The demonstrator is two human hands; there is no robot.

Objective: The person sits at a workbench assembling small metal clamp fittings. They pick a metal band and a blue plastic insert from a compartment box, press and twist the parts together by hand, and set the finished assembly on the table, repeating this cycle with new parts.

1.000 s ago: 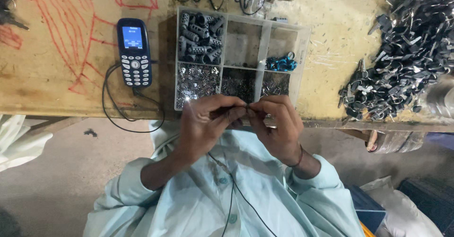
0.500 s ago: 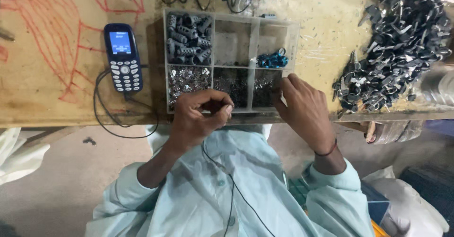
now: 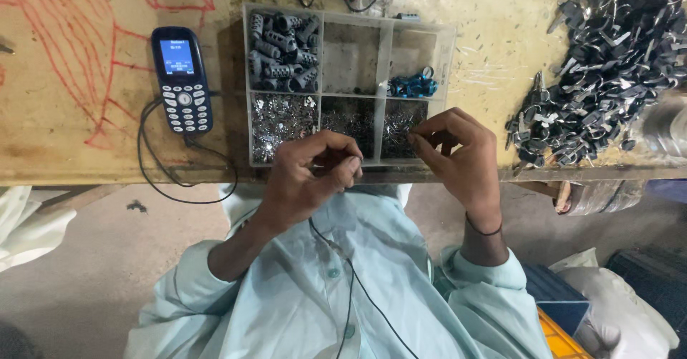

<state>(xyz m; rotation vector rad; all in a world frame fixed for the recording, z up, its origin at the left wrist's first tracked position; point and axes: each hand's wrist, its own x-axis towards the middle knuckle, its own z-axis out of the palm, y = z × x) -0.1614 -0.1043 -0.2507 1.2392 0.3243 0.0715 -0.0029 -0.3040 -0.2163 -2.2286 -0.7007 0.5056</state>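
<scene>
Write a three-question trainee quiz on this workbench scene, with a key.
1. True or false: the left hand pinches the end of a thin black wire that runs down over the shirt.
2. Which compartment of the clear parts box holds the blue pieces?
A. upper right
B. lower left
C. upper middle
3. Fill in: the right hand hovers at the lower right compartment, which holds small ____ metal parts.

Key:
1. True.
2. A.
3. Silvery. Whether the fingertips already grip one is too small to tell.
</scene>
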